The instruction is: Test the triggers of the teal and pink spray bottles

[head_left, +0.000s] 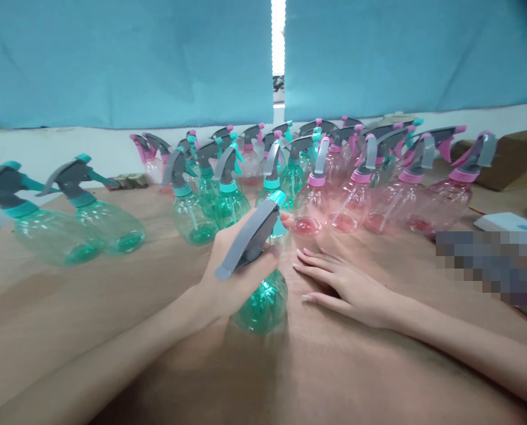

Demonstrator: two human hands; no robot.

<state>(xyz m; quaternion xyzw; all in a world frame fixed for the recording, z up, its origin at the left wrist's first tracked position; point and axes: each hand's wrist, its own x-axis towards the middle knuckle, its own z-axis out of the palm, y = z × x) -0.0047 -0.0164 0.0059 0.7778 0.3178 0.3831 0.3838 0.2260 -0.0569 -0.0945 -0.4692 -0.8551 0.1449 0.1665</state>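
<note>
My left hand [232,277] is wrapped round the neck of a green spray bottle [263,304] with a grey and turquoise trigger head. The bottle is close in front of me, and the hand hides its collar. On the brown tabletop [166,360], my right hand [347,286] lies palm down with its fingers stretched out and holds nothing. A pink spray bottle [310,209] stands just beyond the right hand's fingertips. Behind the left hand is a green spray bottle [195,218].
Several more green and pink spray bottles stand in a cluster at the back. Two green spray bottles [108,227] are on the left. A cardboard box [502,162] and a white box [509,225] lie on the right, near a blurred-out patch. Blue curtains [134,65] hang behind.
</note>
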